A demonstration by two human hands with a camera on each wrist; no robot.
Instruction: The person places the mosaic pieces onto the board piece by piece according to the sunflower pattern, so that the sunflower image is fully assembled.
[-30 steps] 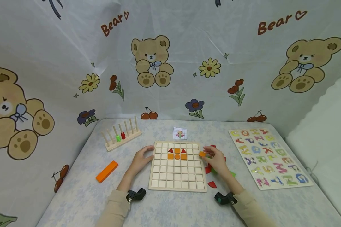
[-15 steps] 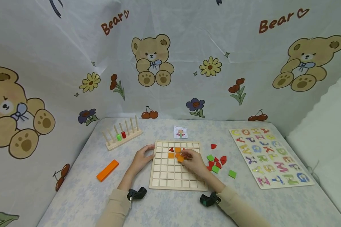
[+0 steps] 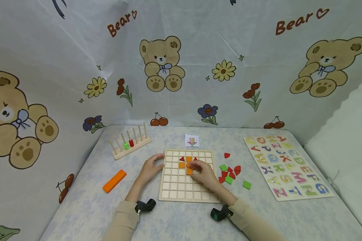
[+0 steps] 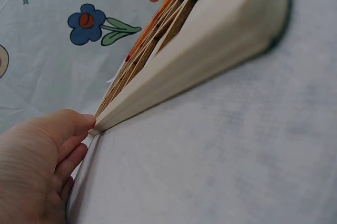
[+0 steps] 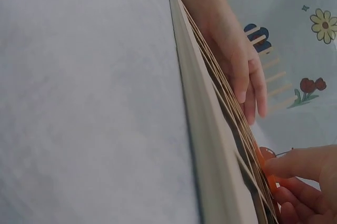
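Note:
A wooden grid board lies flat on the table. My left hand rests at its left edge, fingers near the back corner; in the left wrist view the thumb touches the rim. With its fingertips, my right hand pinches an orange square tile at a cell in the board's middle column. Around that spot sit an orange square, another orange square, a partly covered orange round tile and a red triangle. The right hand hides some cells beside it.
Loose red pieces and green squares lie right of the board. A pattern card is behind it. Further out are a peg rack, an orange bar and an alphabet board.
My right hand has carried the orange square tile leftward from the board's right edge, then lowered it to a cell in the middle column. The left hand has stayed at the board's edge.

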